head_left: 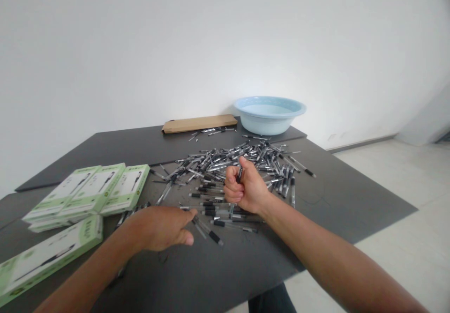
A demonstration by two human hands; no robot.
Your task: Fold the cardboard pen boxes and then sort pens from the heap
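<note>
Closed in a fist, my right hand grips a pen held roughly upright, its lower end showing beneath the fingers. My left hand hovers low over the table, thumb and forefinger apart, beside some loose pens; its other fingers are partly hidden. Under and around my right hand, several black-grip pens lie side by side. Behind them spreads a large tangled heap of clear-barrelled pens. More pens lie partly covered by my left hand and forearm.
Green-and-white pen boxes are stacked at left, with another box nearer me. A light blue basin stands at the back right, beside a flat brown cardboard piece. The dark table ends at the right above pale floor.
</note>
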